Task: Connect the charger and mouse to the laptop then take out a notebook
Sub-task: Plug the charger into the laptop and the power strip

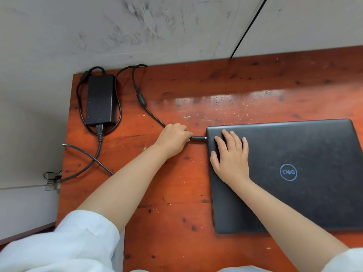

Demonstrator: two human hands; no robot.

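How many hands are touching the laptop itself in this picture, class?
1. The right hand lies flat on the closed laptop lid near its left edge. The left hand grips the charger plug at the laptop's side instead.

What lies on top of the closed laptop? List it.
Only the right hand, flat on the laptop lid near its left edge. The lid beneath the palm is hidden.

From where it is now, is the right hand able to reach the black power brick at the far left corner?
Probably not easily: the right hand lies flat on the closed black laptop, and the left hand, holding the charger plug, lies between it and the black power brick.
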